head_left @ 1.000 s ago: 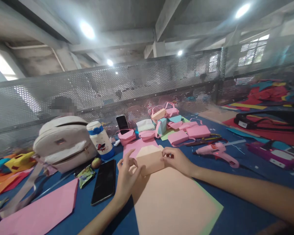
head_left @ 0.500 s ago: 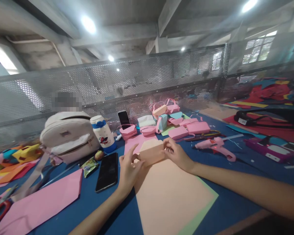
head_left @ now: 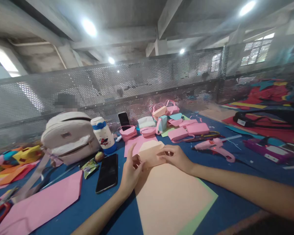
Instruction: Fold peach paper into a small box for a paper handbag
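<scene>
A small folded piece of peach paper stands at the far end of a large peach sheet, which lies over a green sheet. My left hand grips the folded piece at its left end, thumb low against it and index finger raised. At the right side, the bent fingers of my right hand press on its front and top. Beyond my hands lie a pink sheet and several small pink paper bags.
On the left are a phone, a bottle, a backpack, a pink sheet and scissors. A pink glue gun and a purple device lie right. A perforated metal screen stands behind.
My right hand has shifted left across the front of the folded peach piece. The left index finger is straighter and points up more. The piece remains between both hands.
</scene>
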Demonstrator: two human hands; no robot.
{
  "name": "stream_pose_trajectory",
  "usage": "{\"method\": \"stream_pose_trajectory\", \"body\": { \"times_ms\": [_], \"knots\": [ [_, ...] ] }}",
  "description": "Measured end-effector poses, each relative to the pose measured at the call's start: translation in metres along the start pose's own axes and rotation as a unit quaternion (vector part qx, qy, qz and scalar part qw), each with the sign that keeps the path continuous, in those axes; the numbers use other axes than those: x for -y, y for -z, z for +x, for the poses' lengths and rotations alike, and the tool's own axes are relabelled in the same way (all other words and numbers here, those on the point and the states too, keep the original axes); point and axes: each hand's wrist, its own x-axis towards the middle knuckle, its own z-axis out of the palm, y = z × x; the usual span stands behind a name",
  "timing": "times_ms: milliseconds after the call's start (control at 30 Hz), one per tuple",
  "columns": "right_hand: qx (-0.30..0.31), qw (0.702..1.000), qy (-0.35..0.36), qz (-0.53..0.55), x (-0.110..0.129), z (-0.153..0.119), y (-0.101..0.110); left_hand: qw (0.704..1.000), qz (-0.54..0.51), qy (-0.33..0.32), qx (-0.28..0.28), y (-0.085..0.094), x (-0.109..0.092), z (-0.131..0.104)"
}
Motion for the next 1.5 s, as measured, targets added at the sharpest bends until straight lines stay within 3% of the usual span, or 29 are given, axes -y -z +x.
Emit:
{"method": "stream_pose_trajectory", "body": {
  "times_ms": [333,700,967,1200,1367,1500],
  "knots": [
    [-0.007,0.997,-0.057,0.058,-0.009,0.006,0.0,0.996,0.029,-0.072,0.03,0.006,0.012,0.003],
    [-0.013,1.0,-0.021,0.014,-0.007,0.003,-0.001,0.997,0.066,-0.049,-0.006,0.006,0.011,0.004],
    [-0.017,0.999,-0.003,-0.044,-0.006,0.002,0.002,0.992,0.095,-0.078,0.0,0.009,0.015,0.002],
    [-0.004,0.995,0.032,-0.096,-0.002,0.002,0.003,0.968,0.193,-0.159,-0.028,0.011,0.014,0.001],
    [0.011,0.989,0.06,-0.138,0.001,0.002,0.004,0.944,0.247,-0.217,-0.011,0.012,0.009,0.003],
    [0.02,0.984,0.082,-0.155,0.003,0.003,0.004,0.931,0.287,-0.226,-0.007,0.011,0.007,0.006]
  ]
}}
